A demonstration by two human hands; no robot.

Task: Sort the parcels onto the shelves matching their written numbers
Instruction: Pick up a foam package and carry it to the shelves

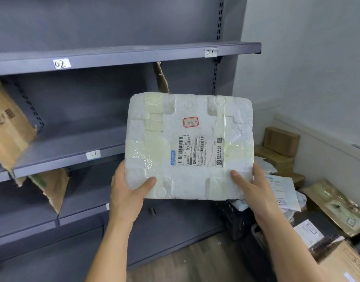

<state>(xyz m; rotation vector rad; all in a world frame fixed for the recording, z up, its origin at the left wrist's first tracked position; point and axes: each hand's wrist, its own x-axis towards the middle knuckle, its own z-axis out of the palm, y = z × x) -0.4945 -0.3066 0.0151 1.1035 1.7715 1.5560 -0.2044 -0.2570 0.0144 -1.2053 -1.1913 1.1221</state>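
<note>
1. The left hand [130,192] and the right hand [254,188] each grip a lower corner of the foam parcel [189,147], held in the air before the shelf [63,162] labelled 11.
2. Its longer side runs left to right; both hands are equally near.

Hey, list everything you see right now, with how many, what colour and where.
foam parcel: one, white, centre, in front of the shelves
shipping label: one, white with black print, on the parcel's face
number sticker: one, red-bordered, above the label
shelf tags: three, white, on shelf edges, reading 02, 01, 11
shelves: several, grey-blue, left and behind
cardboard pieces: three, brown, on the shelves
parcel pile: many, brown and white, floor at right
crate: one, black, below the parcel
left hand: one, grips the parcel's lower left corner
right hand: one, grips the parcel's lower right corner
</note>
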